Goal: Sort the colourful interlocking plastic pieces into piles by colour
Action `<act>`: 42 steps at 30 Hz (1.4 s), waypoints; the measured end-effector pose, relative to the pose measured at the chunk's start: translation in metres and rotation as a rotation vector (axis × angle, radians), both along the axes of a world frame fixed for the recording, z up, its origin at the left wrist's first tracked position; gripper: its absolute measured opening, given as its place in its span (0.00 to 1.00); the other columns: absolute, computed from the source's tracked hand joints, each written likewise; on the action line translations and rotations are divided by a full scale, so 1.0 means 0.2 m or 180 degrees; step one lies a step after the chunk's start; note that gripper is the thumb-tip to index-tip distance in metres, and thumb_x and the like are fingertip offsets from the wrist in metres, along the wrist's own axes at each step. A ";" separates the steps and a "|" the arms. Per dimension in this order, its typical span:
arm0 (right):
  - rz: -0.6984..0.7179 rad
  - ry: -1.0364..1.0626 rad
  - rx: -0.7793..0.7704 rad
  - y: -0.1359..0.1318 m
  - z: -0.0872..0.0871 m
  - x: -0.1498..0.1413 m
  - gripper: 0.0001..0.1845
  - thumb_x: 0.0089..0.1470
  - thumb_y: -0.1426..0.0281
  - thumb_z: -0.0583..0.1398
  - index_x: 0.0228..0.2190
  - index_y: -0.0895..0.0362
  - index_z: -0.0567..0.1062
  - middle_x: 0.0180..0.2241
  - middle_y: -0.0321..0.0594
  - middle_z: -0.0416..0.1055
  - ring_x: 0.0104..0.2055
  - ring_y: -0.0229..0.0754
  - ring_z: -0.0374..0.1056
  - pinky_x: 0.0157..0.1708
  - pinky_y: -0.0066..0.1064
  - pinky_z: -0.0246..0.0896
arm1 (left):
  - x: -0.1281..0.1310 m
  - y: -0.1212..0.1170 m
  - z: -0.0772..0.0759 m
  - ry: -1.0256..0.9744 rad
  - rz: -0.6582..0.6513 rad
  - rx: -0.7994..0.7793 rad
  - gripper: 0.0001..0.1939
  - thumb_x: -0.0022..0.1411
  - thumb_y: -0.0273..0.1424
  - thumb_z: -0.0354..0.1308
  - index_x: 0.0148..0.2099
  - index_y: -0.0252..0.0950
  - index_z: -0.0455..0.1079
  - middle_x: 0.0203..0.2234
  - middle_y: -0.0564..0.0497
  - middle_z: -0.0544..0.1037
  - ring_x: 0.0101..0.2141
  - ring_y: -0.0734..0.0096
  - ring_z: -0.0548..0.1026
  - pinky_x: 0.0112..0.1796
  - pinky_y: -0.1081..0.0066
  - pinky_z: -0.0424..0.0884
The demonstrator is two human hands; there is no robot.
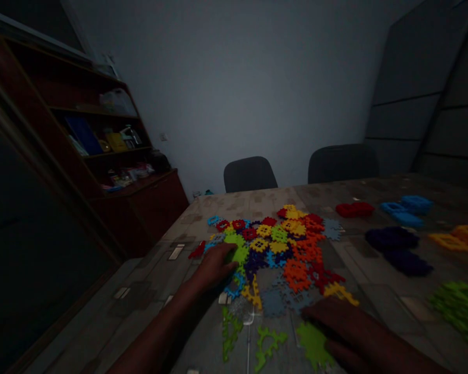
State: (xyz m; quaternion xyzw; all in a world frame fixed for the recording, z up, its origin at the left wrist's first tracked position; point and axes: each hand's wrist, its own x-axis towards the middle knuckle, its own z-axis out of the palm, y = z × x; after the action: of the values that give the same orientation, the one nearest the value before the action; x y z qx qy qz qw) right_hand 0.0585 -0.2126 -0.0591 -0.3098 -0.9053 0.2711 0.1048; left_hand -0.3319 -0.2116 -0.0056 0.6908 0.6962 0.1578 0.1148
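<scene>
Head view: my left hand (214, 267) on the plastic tile pile (273, 244)!
Fingers (228, 264) on a lime tile (241, 254), grip unclear; my right hand (347, 327) open beside a green tile (314, 345).

A wide table (140, 291) with a mottled, stone-patterned top carries a dense heap of interlocking plastic puzzle pieces (276, 249) in many colours near its middle. Taking that heap as the clock's centre, a red stack (354, 209) and a blue stack (403, 210) lie at two o'clock, well apart from it. Two dark purple stacks (392, 239) and an orange-and-yellow stack (452, 239) sit around three o'clock, with a lime green stack (462, 311) at four. Loose green pieces (267, 348) lie flat at six o'clock, and a single red piece (197, 251) lies just beside the heap at nine.
</scene>
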 end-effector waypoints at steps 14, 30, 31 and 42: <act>-0.0393 0.0203 0.0380 0.02 -0.02 0.01 0.25 0.68 0.56 0.59 0.63 0.43 0.76 0.64 0.43 0.74 0.64 0.56 0.72 0.64 0.50 0.67 | 0.11 -0.17 -0.01 -0.0401 -0.0404 0.0066 0.31 0.64 0.35 0.68 0.67 0.37 0.72 0.60 0.38 0.78 0.60 0.44 0.75 0.63 0.49 0.66; -0.0812 0.0571 0.0838 0.07 0.12 -0.01 0.22 0.69 0.64 0.56 0.59 0.48 0.79 0.60 0.45 0.78 0.58 0.55 0.77 0.57 0.51 0.76 | 0.46 -0.34 0.14 -0.0053 -0.0946 0.0088 0.36 0.65 0.33 0.71 0.71 0.39 0.65 0.59 0.39 0.77 0.61 0.47 0.73 0.69 0.37 0.52; -0.0825 0.0579 0.0820 0.08 0.13 -0.01 0.22 0.69 0.63 0.55 0.58 0.50 0.80 0.59 0.46 0.79 0.57 0.55 0.78 0.56 0.51 0.76 | 0.53 -0.36 0.13 -0.0071 -0.1082 0.0081 0.38 0.64 0.34 0.72 0.72 0.39 0.63 0.59 0.40 0.77 0.60 0.47 0.74 0.70 0.36 0.49; -0.0520 0.0455 0.0370 0.02 0.19 -0.02 0.24 0.67 0.66 0.57 0.61 0.50 0.78 0.59 0.48 0.78 0.59 0.57 0.76 0.60 0.53 0.72 | 0.55 -0.34 0.10 -0.0325 -0.0947 0.0008 0.31 0.65 0.44 0.71 0.67 0.48 0.71 0.58 0.44 0.80 0.58 0.46 0.75 0.67 0.42 0.59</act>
State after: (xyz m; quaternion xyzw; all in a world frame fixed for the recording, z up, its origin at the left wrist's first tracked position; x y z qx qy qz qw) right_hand 0.0548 -0.2090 -0.0217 -0.3558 -0.8814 0.2301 0.2086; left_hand -0.2220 -0.2798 0.0144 0.7775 0.5793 0.1749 0.1713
